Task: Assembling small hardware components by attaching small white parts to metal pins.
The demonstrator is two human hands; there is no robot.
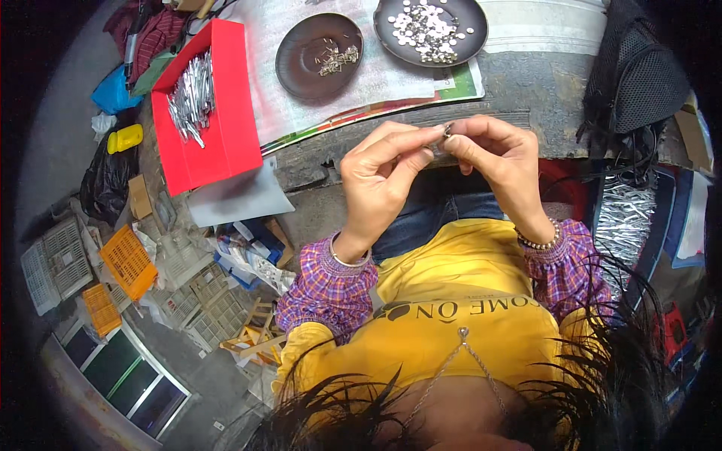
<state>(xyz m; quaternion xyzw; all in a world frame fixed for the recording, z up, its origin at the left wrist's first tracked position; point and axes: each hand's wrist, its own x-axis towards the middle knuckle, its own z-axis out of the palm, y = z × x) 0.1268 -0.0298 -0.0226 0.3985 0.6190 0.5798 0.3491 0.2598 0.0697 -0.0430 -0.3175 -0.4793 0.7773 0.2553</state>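
My left hand (382,171) and my right hand (498,159) meet at the fingertips just off the near edge of the workbench. Between them is a small dark metal piece (448,131), too small and too covered by fingers to name. The thumb and forefinger of the right hand pinch it, while the left forefinger and thumb close on it from the other side. Beyond the hands lies a dark round plate (293,81) with small metal pins (338,60). A second dark plate (475,51) to its right bears many shiny round discs (425,26).
A red open box (235,113) of thin silver metal strips (193,94) stands at left on the bench (519,90). At right hangs a black mesh bag (650,90); below it a bin holds more silver strips (624,218). Orange crates (128,261) lie on the floor at left.
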